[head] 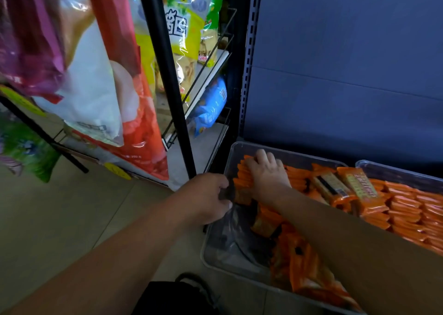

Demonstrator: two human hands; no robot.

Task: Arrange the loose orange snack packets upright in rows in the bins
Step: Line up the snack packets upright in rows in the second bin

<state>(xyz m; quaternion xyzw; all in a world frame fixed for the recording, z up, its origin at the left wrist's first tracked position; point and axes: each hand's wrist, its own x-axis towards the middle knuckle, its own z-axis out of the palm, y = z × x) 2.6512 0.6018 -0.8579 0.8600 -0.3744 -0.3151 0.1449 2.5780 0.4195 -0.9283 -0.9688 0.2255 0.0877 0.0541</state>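
Note:
A clear plastic bin (230,156) on the floor holds orange snack packets (244,178) standing upright in a row along its far left side. My right hand (268,171) lies palm down on top of that row, fingers curled over the packets at the far end. My left hand (206,197) is at the bin's left wall and pinches the near end of the row between thumb and fingers. Loose orange packets (304,266) lie jumbled in the near part of the bin. A second bin (393,171) to the right holds rows of packets, with two loose packets (347,187) lying on top.
A black wire rack (172,94) with hanging snack bags stands to the left, its pole close to my left hand. Large bags (96,80) hang at the upper left. A blue shelf back panel (347,63) rises behind the bins. A dark shoe (191,293) shows at the bottom.

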